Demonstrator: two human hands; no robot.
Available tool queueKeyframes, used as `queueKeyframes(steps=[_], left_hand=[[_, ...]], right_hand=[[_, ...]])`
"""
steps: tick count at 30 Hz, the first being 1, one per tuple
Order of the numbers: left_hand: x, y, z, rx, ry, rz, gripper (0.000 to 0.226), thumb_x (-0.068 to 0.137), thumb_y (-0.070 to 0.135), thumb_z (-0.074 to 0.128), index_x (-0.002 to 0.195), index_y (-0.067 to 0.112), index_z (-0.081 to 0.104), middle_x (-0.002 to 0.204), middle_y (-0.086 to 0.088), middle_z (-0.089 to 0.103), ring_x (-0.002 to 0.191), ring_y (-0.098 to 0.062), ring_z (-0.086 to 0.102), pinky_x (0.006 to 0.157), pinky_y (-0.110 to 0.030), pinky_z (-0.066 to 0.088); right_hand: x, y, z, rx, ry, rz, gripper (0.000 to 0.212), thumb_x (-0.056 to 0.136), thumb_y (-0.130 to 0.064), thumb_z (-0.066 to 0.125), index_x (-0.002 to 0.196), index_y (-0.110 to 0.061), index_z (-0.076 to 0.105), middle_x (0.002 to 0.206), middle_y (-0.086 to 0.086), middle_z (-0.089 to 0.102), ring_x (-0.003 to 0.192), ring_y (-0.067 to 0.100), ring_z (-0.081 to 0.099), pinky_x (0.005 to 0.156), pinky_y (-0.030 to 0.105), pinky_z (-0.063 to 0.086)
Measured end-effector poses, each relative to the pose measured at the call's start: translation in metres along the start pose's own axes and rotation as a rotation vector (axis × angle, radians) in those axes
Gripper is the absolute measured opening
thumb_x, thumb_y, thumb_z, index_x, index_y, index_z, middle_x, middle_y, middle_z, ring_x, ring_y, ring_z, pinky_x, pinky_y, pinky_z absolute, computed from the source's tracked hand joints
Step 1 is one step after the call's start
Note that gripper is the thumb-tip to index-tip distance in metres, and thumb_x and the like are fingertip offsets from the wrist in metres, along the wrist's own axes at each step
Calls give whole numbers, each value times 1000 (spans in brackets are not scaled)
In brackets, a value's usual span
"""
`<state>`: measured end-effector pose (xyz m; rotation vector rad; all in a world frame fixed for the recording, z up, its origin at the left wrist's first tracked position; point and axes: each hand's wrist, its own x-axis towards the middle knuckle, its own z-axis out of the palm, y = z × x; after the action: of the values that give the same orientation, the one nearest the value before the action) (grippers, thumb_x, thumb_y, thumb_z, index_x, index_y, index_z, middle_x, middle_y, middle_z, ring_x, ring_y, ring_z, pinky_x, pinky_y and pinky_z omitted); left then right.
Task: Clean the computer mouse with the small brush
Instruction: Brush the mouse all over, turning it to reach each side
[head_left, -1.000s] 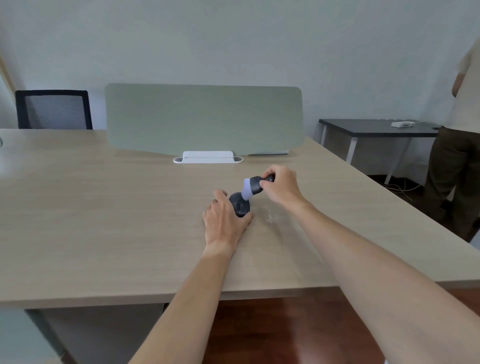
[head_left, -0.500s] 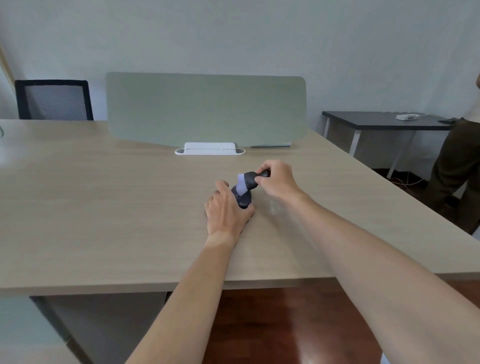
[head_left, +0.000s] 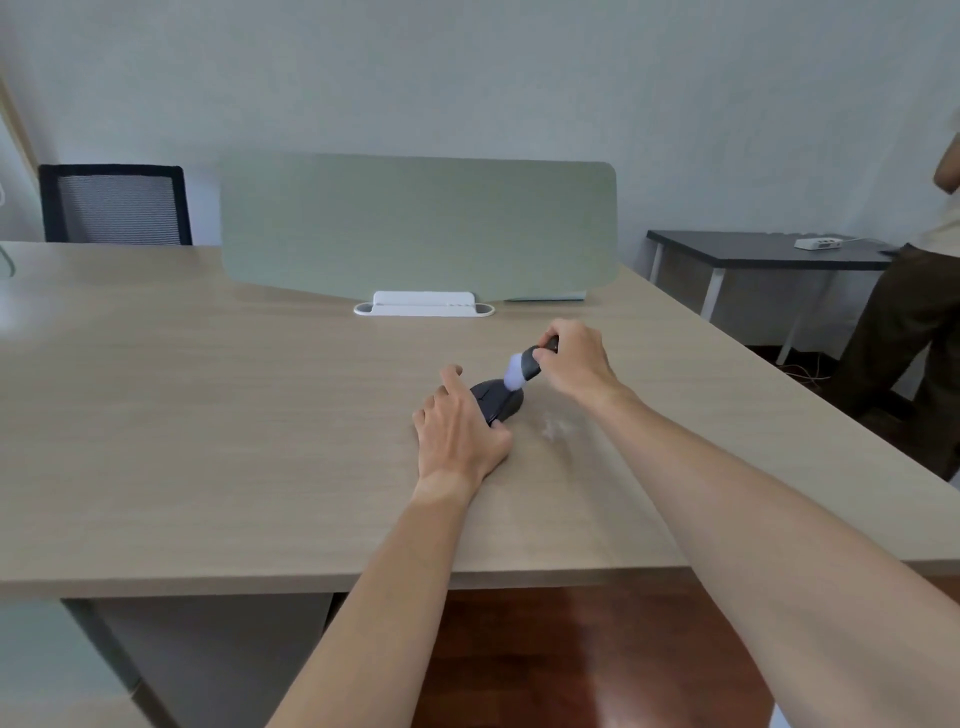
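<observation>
Wooden desk (head_left: 208, 415): left hand (head_left: 460, 441) half-hides gripped mouse (head_left: 498, 400); right hand (head_left: 576, 364) grips brush (head_left: 522, 369).

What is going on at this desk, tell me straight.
A person is cleaning a dark computer mouse on the wooden desk. The left hand steadies the mouse from its near side, thumb against its edge. The right hand grips a small brush by its dark handle, with the pale bristles down on the mouse's top. A whitish smudge lies on the desk just right of the mouse.
</observation>
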<state>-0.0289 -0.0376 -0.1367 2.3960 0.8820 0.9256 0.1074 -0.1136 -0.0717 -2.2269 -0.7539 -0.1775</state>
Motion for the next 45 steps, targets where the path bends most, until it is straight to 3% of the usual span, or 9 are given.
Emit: queueKeyframes(steps=[5, 10, 15, 17, 24, 31, 35, 39, 45], left_hand=[[3, 0, 4, 65, -56, -61, 67, 76, 39, 63, 132, 10, 40, 123, -8, 53, 119, -31, 46, 99, -39, 32], [6, -1, 6, 130, -74, -47, 50, 80, 47, 62, 113, 12, 51, 116, -7, 51, 112, -29, 44, 95, -39, 32], [5, 0, 4, 149, -98, -45, 41, 82, 36, 56, 114, 12, 53, 118, -8, 50, 114, -31, 42, 98, -41, 32], [5, 1, 3, 134, -116, -50, 39, 82, 31, 55, 116, 12, 53, 119, -8, 49, 116, -31, 41, 98, -41, 31], [5, 2, 3, 136, -93, -47, 44, 84, 35, 52, 124, 16, 50, 123, -7, 48, 116, -30, 40, 97, -41, 30], [5, 2, 2, 170, -138, -19, 35, 88, 29, 46, 122, 20, 51, 126, -6, 46, 116, -30, 37, 97, -42, 28], [6, 3, 1, 157, -146, -7, 37, 83, 21, 43, 118, 21, 52, 123, -4, 50, 113, -28, 39, 93, -42, 28], [6, 0, 5, 159, -122, -5, 44, 85, 37, 49, 128, 27, 46, 125, -5, 48, 117, -29, 38, 95, -42, 28], [7, 0, 6, 186, -138, 37, 49, 86, 63, 47, 125, 34, 49, 120, -3, 45, 113, -28, 38, 95, -40, 27]], right_hand=[[-2, -12, -5, 226, -62, 6, 13, 78, -8, 60, 82, -3, 71, 73, 1, 64, 70, 15, 55, 55, 21, 41], [-6, -9, -3, 257, -253, 15, 10, 78, -7, 63, 75, -11, 72, 67, -4, 63, 64, 10, 54, 56, 19, 40], [3, 5, -5, 106, -24, 41, 11, 83, -8, 61, 89, -11, 70, 92, 5, 65, 86, 21, 58, 76, 30, 51], [3, 4, -9, 163, 18, 46, 11, 82, -7, 58, 83, -12, 68, 85, 2, 64, 82, 21, 58, 70, 29, 50], [-3, 0, -8, 297, -310, 106, 21, 76, -5, 56, 63, -18, 64, 59, -2, 58, 52, 15, 48, 46, 20, 37], [5, 16, -13, 106, -2, 52, 16, 82, -5, 56, 87, -11, 69, 90, 4, 65, 86, 21, 57, 74, 29, 50], [2, 7, -19, 291, -94, 47, 19, 77, -3, 56, 70, -16, 66, 68, -2, 62, 67, 14, 54, 56, 22, 40], [-4, 3, -13, 315, -278, 59, 17, 77, -6, 60, 67, -18, 66, 60, -3, 59, 54, 12, 50, 50, 20, 41], [0, 5, -8, 95, -126, -23, 10, 84, -7, 59, 83, -14, 67, 87, 5, 65, 84, 22, 57, 70, 28, 48]])
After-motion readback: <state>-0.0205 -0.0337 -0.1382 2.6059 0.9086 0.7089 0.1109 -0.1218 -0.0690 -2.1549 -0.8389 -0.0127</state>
